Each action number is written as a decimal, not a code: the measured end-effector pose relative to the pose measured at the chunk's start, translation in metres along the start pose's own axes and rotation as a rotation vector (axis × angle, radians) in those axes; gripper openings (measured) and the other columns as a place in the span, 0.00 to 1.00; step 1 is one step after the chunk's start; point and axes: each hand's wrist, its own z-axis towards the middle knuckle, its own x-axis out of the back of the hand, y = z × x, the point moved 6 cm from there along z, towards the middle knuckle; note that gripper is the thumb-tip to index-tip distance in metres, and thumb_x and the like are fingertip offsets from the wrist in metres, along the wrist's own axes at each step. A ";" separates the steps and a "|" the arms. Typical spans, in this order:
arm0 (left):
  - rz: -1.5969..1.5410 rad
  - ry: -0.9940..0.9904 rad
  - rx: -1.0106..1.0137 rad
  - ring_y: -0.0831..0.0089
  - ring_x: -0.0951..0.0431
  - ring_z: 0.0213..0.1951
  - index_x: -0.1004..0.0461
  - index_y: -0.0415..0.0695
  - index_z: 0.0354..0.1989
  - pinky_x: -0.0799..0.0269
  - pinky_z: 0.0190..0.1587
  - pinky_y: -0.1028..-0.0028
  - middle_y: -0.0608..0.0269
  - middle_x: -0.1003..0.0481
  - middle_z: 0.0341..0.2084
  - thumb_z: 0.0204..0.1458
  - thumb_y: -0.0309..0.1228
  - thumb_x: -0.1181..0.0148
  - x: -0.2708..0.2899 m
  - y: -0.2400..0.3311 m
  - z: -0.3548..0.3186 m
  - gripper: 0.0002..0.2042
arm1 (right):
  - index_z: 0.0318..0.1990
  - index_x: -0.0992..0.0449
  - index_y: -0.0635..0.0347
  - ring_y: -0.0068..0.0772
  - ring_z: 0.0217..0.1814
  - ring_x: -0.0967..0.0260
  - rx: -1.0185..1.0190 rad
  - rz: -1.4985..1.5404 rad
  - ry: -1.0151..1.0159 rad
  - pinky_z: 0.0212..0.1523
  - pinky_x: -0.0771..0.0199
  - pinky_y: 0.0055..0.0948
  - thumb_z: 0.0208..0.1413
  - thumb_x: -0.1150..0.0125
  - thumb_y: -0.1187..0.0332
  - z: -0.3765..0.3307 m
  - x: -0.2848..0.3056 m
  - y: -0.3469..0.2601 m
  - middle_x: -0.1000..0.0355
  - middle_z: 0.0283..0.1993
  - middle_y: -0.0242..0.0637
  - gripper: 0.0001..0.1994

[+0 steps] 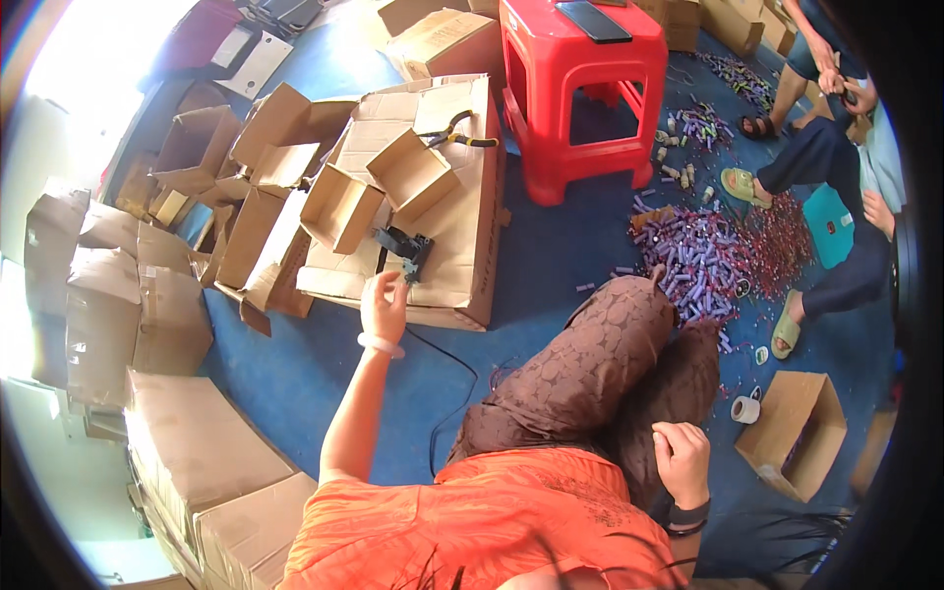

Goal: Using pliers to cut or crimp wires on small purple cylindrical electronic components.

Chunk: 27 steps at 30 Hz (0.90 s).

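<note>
My left hand (383, 307), a pale bangle on its wrist, reaches to the near edge of a large flat carton (457, 265). Its fingertips are pinched together beside a small black device (401, 242) with a greyish metal part; what they hold, if anything, is too small to tell. A black cord (462, 362) runs from near the carton across the floor. Close to my right thigh, my right hand (680, 458) is curled into a loose fist with nothing showing in it. Two open cardboard trays (339, 208) and black-and-yellow pliers (458, 136) lie on the carton.
A red plastic stool (587, 69) bearing a phone (594, 22) stands ahead. Purple cylindrical pieces (693, 251) and small red bits (777, 241) lie heaped on the blue floor. People sit at right. Cartons (197, 433) line the left; an open box (793, 433) and white roll (745, 409) lie right.
</note>
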 end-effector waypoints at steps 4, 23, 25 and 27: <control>-0.226 0.036 0.271 0.70 0.27 0.31 0.27 0.35 0.36 0.30 0.37 0.71 0.58 0.26 0.31 0.48 0.42 0.32 -0.028 -0.017 0.041 0.20 | 0.33 0.25 0.60 0.45 0.31 0.30 0.065 -0.007 0.002 0.35 0.33 0.40 0.48 0.41 0.75 0.024 0.003 -0.020 0.28 0.28 0.40 0.04; -1.115 -0.520 0.271 0.82 0.28 0.37 0.27 0.42 0.49 0.31 0.41 0.79 0.69 0.24 0.37 0.54 0.28 0.39 0.040 0.164 -0.022 0.14 | 0.53 0.32 0.66 0.31 0.38 0.25 0.080 0.705 -0.463 0.40 0.25 0.27 0.58 0.41 0.69 0.129 -0.037 -0.112 0.26 0.40 0.44 0.18; -0.954 -0.621 0.136 0.72 0.26 0.44 0.28 0.40 0.51 0.31 0.48 0.71 0.61 0.25 0.45 0.54 0.28 0.40 0.034 0.185 -0.044 0.15 | 0.54 0.33 0.68 0.33 0.41 0.26 0.119 0.769 -0.382 0.43 0.26 0.30 0.58 0.41 0.66 0.135 -0.043 -0.124 0.28 0.44 0.45 0.20; -0.501 -0.515 -0.434 0.60 0.26 0.47 0.28 0.40 0.50 0.30 0.49 0.66 0.53 0.27 0.46 0.50 0.26 0.38 0.036 0.219 -0.061 0.17 | 0.54 0.34 0.67 0.34 0.42 0.26 0.135 0.786 -0.272 0.45 0.27 0.31 0.57 0.38 0.62 0.140 -0.039 -0.131 0.28 0.45 0.45 0.22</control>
